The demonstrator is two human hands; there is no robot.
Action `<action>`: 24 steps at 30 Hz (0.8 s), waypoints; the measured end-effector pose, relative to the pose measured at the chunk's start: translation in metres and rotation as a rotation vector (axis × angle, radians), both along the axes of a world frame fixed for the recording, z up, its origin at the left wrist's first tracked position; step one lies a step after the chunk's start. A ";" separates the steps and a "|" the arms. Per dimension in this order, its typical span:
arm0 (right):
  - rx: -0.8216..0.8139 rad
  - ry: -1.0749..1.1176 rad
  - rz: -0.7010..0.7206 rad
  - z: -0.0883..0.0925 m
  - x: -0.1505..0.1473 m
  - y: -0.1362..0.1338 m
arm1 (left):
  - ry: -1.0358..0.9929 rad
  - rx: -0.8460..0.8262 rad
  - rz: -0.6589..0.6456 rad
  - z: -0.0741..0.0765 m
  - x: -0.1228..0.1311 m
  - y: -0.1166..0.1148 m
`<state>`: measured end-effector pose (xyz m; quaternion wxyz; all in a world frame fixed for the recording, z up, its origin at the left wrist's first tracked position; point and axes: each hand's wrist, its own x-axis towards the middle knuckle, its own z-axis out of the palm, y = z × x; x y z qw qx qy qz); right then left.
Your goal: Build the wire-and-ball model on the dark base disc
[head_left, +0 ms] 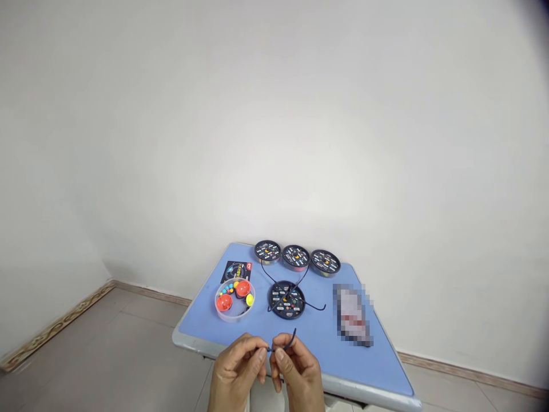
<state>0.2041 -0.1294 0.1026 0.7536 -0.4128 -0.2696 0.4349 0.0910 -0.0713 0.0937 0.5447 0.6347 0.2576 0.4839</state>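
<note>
Just off the table's front edge, my left hand (238, 369) and my right hand (299, 371) are close together, both closed in a pinch. Between their fingertips runs a thin dark curved rod (293, 337), its free end bending upward past my right fingers. Beyond the hands lies a round black printed disc (295, 312). Across it rest several similar thin dark rods (317, 307), some sticking out past its rim. Left of the disc stands a clear round tub (218, 312) holding orange half-shells (223, 302), a yellow piece (249, 299) and small coloured balls (227, 288).
Three round containers with black printed tops (267, 250) (295, 257) (325, 262) line the back of the blue table (317, 355). Behind the tub lies a black printed card (231, 270). A pixelated item (352, 315) lies at the right. A white wall (274, 126) rises behind the table.
</note>
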 end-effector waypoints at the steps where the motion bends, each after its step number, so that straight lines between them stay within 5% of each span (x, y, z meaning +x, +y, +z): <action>1: -0.008 -0.014 -0.011 0.000 -0.001 0.001 | -0.006 0.002 0.001 -0.001 0.000 0.001; 7: -0.037 -0.129 -0.045 -0.004 -0.001 0.002 | -0.045 -0.031 -0.026 0.003 0.002 -0.002; 16: -0.064 -0.344 -0.278 0.006 0.004 -0.014 | -0.192 -0.353 -0.136 0.018 -0.005 -0.006; 24: 0.011 -0.591 -0.366 0.009 -0.005 -0.018 | -0.160 -0.253 -0.139 0.022 -0.006 -0.008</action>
